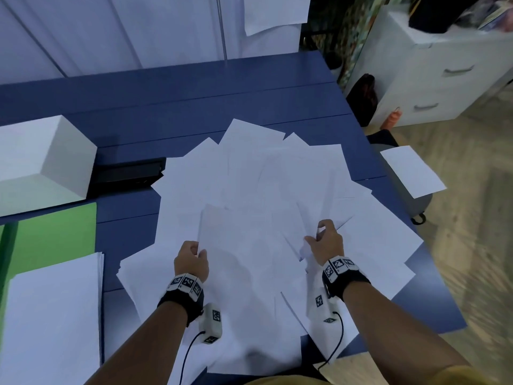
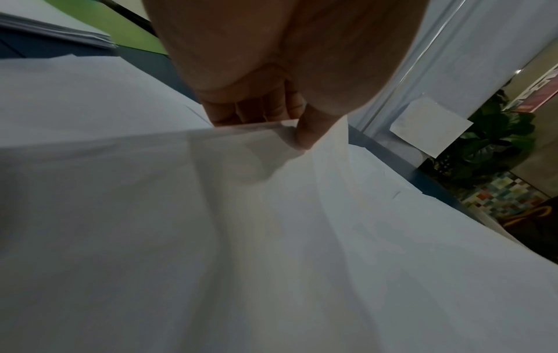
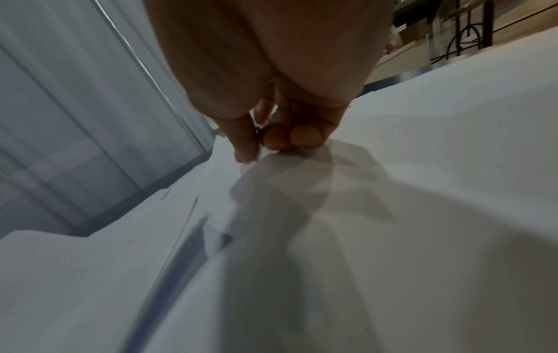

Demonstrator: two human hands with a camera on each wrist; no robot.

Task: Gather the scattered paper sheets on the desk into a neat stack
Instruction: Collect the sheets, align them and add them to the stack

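From the head view, the scattered paper sheets [image 1: 266, 195] lie fanned in an overlapping heap across the middle and right of the blue desk [image 1: 194, 101], some corners hanging past its right edge. The left hand [image 1: 191, 261] sits at the near left side of the heap, its fingers curled over the left edge of a sheet that lies on top, the thumb on the sheet's upper face. The right hand [image 1: 324, 244] is at the near right side, fingers bent and bunched on a crumpled corner of paper. A neat paper stack [image 1: 52, 309] lies at the near left, partly over a green folder [image 1: 52, 234]. Behind these stands a white box [image 1: 41, 162] with a black device [image 1: 127, 172] just beside it. One loose sheet [image 1: 412, 170] lies off the desk to the right.

In the left wrist view, the left hand [image 2: 271, 105] pinches a sheet's raised edge: the fingers [image 2: 250, 109] sit behind it, the thumb [image 2: 311, 133] in front, pressing on the paper. The sheets [image 2: 271, 238] spread below and toward the camera.

In the right wrist view, the right hand [image 3: 281, 124] has its fingertips [image 3: 305, 137] curled down onto the sheets [image 3: 392, 215], with the thumb [image 3: 243, 143] alongside; a small peak of paper is caught between them.
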